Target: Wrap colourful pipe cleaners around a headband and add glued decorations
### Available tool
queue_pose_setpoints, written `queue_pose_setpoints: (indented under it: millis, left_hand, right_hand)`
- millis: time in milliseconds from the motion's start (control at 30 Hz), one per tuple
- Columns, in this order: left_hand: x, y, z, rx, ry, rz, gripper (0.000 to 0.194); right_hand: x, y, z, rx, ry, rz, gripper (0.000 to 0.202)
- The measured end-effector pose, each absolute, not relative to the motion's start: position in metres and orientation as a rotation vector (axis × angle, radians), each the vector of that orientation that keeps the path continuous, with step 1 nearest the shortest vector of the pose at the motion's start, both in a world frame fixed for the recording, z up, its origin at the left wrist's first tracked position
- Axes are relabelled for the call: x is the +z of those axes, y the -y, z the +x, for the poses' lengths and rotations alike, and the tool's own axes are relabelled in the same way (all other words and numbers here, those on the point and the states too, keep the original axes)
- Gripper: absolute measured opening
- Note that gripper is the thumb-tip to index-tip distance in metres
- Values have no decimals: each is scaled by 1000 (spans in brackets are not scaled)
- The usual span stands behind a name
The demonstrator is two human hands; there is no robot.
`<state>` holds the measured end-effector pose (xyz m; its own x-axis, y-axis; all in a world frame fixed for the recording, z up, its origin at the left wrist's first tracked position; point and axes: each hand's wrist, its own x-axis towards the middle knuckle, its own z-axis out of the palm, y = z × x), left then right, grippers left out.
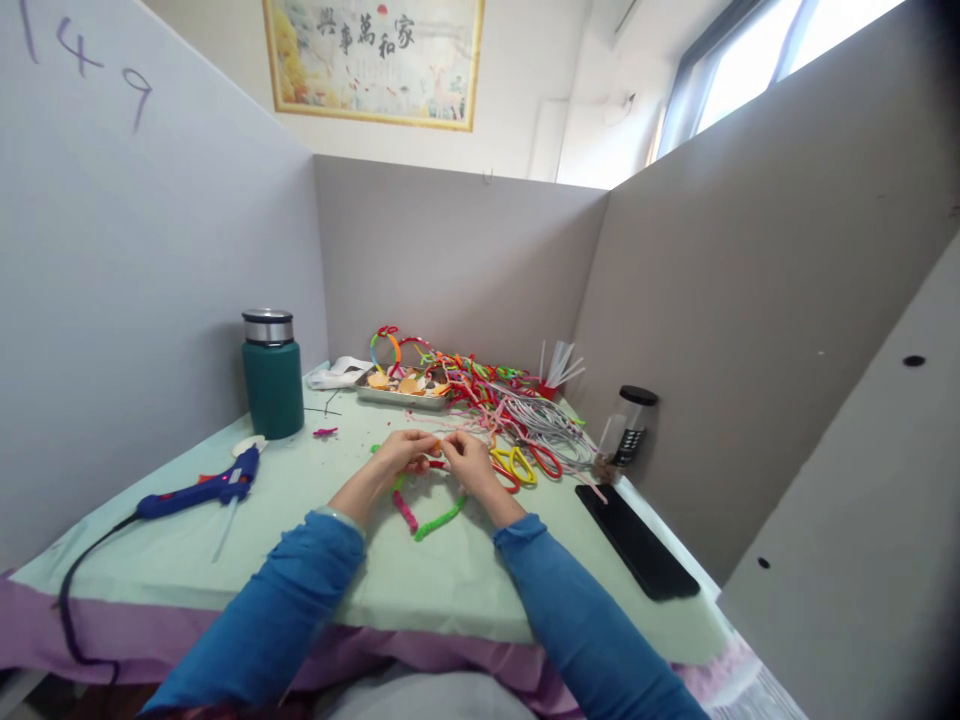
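Observation:
My left hand (405,455) and my right hand (469,460) meet over the middle of the table, fingertips pinched together. Between them shows a small orange bit (437,445), apparently part of a pipe cleaner; the fingers hide most of it. Just below hangs or lies a loop of fuzzy pipe cleaners, with a pink stretch (406,512) and a green stretch (441,520). A red stretch shows between the hands, and whether all these join is hidden. Beside my right hand lie yellow pipe cleaner loops (514,464) and a red loop (549,460).
A blue glue gun (202,492) and a green bottle (272,385) stand left. Behind are a metal tray (401,399) of small pieces, tangled pipe cleaners (487,380) and glue sticks (560,365). At right are a black phone (637,542) and a clear jar (626,430). Grey partitions enclose the table.

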<state>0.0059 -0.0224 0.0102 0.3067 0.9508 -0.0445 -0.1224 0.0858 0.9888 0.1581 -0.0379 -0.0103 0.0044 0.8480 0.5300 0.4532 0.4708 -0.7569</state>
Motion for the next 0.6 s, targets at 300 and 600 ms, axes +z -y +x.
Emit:
queue_pose_setpoints:
  millis: [300,600]
  left_hand:
    - [3,13,1,962,-860,1216,20]
    - [9,16,0,933,-844,1162,14]
  right_hand:
    - [-12,37,157,478,1637,-1019,13]
    - [-15,36,158,525,1636,-947,13]
